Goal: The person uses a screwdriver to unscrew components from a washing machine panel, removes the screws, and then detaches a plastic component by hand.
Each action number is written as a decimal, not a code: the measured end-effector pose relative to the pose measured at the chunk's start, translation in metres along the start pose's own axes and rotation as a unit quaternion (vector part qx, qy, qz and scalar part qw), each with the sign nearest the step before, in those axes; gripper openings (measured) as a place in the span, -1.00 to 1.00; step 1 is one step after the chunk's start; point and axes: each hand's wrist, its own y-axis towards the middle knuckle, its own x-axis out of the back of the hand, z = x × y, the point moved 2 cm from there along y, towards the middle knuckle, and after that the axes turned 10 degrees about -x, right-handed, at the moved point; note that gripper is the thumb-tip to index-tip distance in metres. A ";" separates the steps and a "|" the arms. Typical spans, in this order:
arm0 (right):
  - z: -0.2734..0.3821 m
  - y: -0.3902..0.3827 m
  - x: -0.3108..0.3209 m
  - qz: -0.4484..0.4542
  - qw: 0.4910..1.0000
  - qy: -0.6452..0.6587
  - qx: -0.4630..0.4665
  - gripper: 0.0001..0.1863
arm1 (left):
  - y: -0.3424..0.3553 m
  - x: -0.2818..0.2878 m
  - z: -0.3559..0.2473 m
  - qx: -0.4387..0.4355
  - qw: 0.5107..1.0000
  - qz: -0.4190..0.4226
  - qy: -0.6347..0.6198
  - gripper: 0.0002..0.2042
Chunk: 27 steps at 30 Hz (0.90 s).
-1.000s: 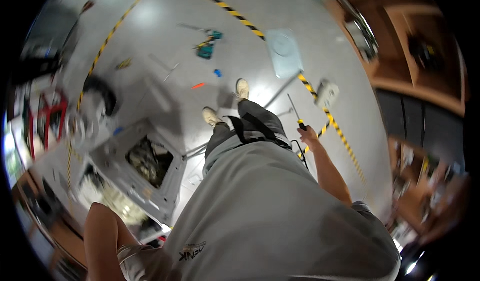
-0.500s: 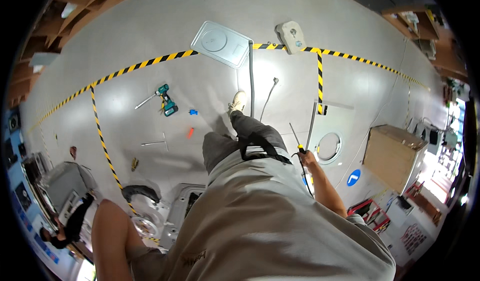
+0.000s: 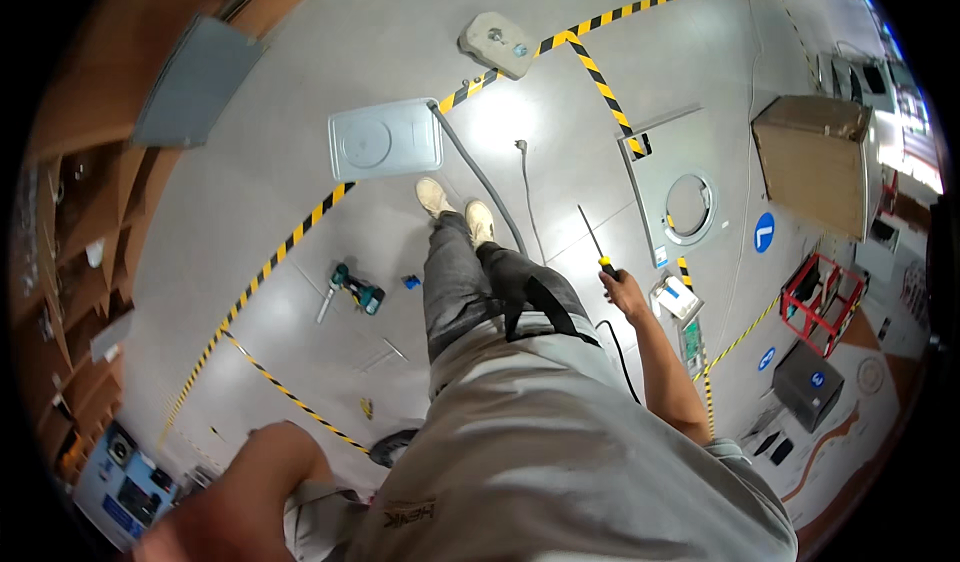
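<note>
My right hand (image 3: 624, 294) is closed around the yellow-and-black handle of a long screwdriver (image 3: 606, 264), whose thin shaft points up and away over the floor. To its right lies a white appliance front panel (image 3: 650, 197) with a large round opening. Close to the same hand are a white box-shaped part (image 3: 678, 297) and a green circuit board (image 3: 692, 340). A black cable (image 3: 618, 347) curves beside my shirt. My left forearm (image 3: 270, 467) is bent at the lower left; its hand (image 3: 175, 537) is smeared by motion near the picture edge, its fingers unreadable.
Ahead lie a grey metal panel (image 3: 425, 142), a grey hose (image 3: 480, 177), a power cord (image 3: 522, 149) and a concrete block (image 3: 515, 57). A teal cordless drill (image 3: 368, 297) and T-handle wrench (image 3: 394, 347) lie left. A brown box (image 3: 810, 162) and red frame (image 3: 800, 287) stand right.
My view has turned, so the floor items sit differently in the picture. Both shoes now show, where one showed before. My left forearm has swung outward; the screwdriver stays in my right hand.
</note>
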 end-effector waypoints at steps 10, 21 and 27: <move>0.008 0.016 -0.038 0.002 0.985 0.116 -0.130 -0.49 | -0.280 0.021 0.187 0.467 0.786 0.367 0.170 -0.47; 0.132 0.165 -0.027 -0.003 0.972 0.213 -0.101 -0.52 | -0.581 -0.114 0.268 0.509 0.571 0.639 0.078 -0.81; 0.191 0.297 -0.008 0.015 0.951 0.254 -0.174 -0.56 | -0.781 -0.125 0.290 0.526 0.364 0.763 0.093 -0.78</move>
